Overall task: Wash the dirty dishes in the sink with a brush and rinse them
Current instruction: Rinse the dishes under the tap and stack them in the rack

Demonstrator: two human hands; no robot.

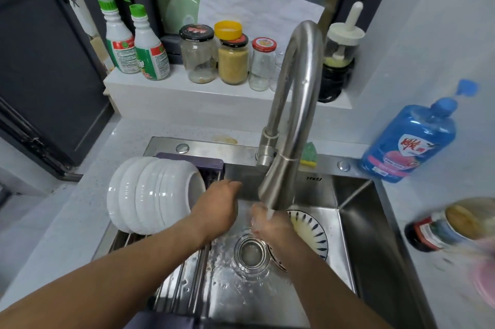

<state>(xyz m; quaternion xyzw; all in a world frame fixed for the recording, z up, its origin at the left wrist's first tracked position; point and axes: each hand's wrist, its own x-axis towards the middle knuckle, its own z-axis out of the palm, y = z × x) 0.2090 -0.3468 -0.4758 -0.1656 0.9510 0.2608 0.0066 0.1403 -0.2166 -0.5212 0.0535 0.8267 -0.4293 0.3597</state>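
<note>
My right hand (265,222) is under the water running from the tap's spray head (276,189), wet, fingers loosely curled, with nothing visible in it. Just behind and below it a plate with a blue rim pattern (310,232) lies in the steel sink (356,235), yellowish in the middle. My left hand (218,208) hovers palm down beside the rim of the nearest white bowl, fingers stretched toward the sink's back wall, holding nothing. A stack of white bowls (150,194) lies on its side on the drying rack (176,285). No brush is in view.
The drain strainer (250,251) sits between my wrists. A green and yellow sponge (309,154) rests behind the tap (292,114). A blue detergent bottle (407,141) and a dark bottle (439,229) are on the right counter. Jars (233,60) and spray bottles (120,41) line the sill.
</note>
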